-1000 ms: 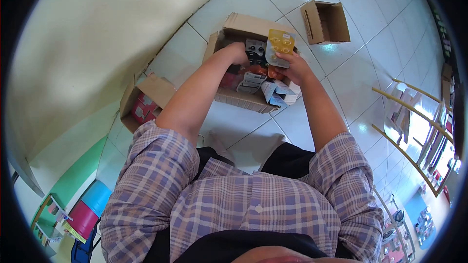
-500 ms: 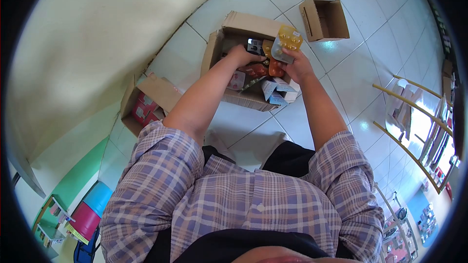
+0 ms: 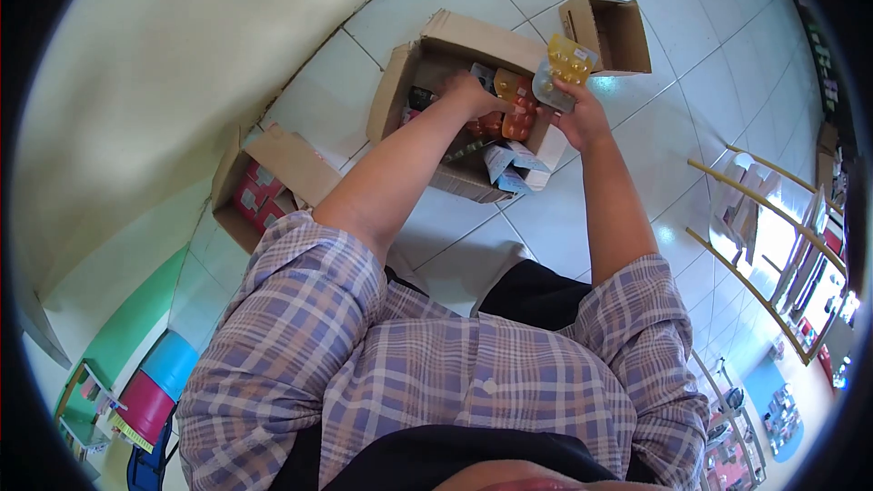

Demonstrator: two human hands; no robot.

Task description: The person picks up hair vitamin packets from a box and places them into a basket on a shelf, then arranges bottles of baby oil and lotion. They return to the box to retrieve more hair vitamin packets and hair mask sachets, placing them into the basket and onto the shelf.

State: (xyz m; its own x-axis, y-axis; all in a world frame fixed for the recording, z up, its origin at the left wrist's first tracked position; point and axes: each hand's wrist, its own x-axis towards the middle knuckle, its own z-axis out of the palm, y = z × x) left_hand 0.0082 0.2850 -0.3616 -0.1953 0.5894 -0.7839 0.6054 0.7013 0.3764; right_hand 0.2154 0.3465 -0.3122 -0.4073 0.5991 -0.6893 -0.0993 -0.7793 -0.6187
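Note:
An open cardboard box (image 3: 473,32) stands on the floor with blister packs and small cartons inside. My left hand (image 3: 468,95) reaches into it, its thumb against an orange blister pack (image 3: 518,107); the other fingers are mostly hidden. Over the box's right edge, my right hand (image 3: 582,114) grips yellow-and-silver blister packs (image 3: 566,62) between thumb and fingers. Below the orange pack lie light-blue and white cartons (image 3: 511,168). A dark blister pack (image 3: 421,97) rests near the box's left wall.
A smaller open cardboard box (image 3: 582,27) stands behind my right hand. Another open box (image 3: 314,168) at left holds red-and-white packs (image 3: 257,193). The wall (image 3: 209,45) runs along the left. A yellow-framed rack (image 3: 773,205) stands at right.
My left hand has shifted right inside the box, and the orange blister pack shows more fully beside it. My right hand has moved slightly right with the yellow-and-silver packs.

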